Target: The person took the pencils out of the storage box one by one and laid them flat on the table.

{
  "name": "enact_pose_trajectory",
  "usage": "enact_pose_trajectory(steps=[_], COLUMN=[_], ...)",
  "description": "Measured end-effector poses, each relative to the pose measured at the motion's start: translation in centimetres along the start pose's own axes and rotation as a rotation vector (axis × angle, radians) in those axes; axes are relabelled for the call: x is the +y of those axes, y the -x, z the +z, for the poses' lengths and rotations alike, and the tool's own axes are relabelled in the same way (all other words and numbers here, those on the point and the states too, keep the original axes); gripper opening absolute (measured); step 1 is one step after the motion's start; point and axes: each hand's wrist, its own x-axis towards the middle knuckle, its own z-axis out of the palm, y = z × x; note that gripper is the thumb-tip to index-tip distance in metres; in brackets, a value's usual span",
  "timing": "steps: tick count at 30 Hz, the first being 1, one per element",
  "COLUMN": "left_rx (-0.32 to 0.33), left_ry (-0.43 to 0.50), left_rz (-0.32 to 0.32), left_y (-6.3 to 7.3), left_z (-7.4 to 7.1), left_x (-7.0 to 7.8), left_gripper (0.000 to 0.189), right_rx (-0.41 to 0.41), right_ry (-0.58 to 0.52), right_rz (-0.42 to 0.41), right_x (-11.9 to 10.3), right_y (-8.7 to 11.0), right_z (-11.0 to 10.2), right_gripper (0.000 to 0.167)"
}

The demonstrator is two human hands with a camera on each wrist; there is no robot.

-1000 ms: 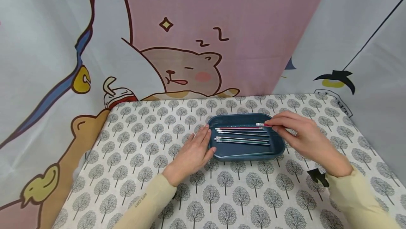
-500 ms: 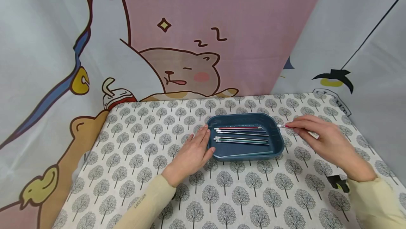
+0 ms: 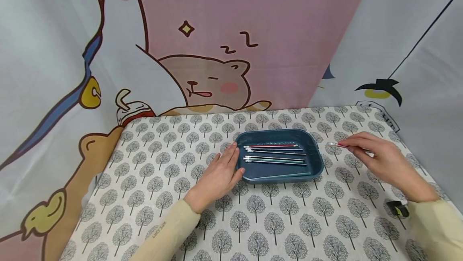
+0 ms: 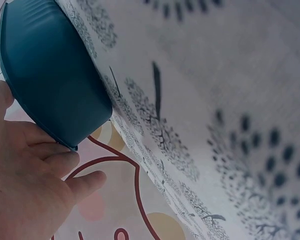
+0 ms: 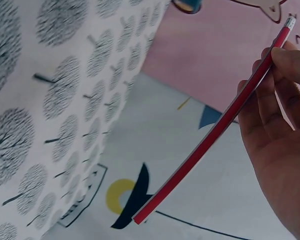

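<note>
My right hand point(image 3: 380, 158) pinches a red pencil point(image 5: 215, 129) between thumb and fingers, near its white eraser end, off to the right of a dark blue tray point(image 3: 282, 178). Most of this pencil is hidden by the hand in the head view, but the right wrist view shows nearly its full length, the other end unsharpened. My left hand point(image 3: 218, 172) lies at the tray's left end with its fingers fairly straight, touching the rim point(image 4: 40, 125). Inside the tray lie several slim pencils point(image 3: 276, 158), eraser ends to the left, and a pale one point(image 3: 283, 175) along the near wall.
A white cloth with printed trees point(image 3: 275, 220) covers the table under the tray. Behind and at both sides hang cartoon-printed curtains point(image 3: 282, 23), which meet the table's back edge. A small black object point(image 3: 398, 208) shows by the right cuff.
My right hand has moved right, carrying the red pencil from above the tray's right side out past its rim. The left hand stays at the tray's left end.
</note>
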Motion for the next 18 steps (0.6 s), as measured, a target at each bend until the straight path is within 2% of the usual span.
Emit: enact_pose_trajectory(steps=[8, 13, 18], left_rx=[-0.004, -0.003, -0.002], left_ry=[-0.001, -0.001, 0.007], left_rz=[-0.002, -0.001, -0.002], left_y=[0.0, 0.0, 0.0], left_z=[-0.1, 0.0, 0.0], left_x=[0.0, 0.0, 0.0], left_gripper=[0.071, 0.071, 0.071], right_rx=[-0.082, -0.158, -0.192], right_ry=[0.044, 0.018, 0.020], right_rz=[0.032, 0.067, 0.087], right_x=[2.1, 3.5, 4.5], right_y=[0.7, 1.2, 1.4], right_z=[0.8, 1.8, 2.8], right_gripper=[0.043, 0.040, 0.038])
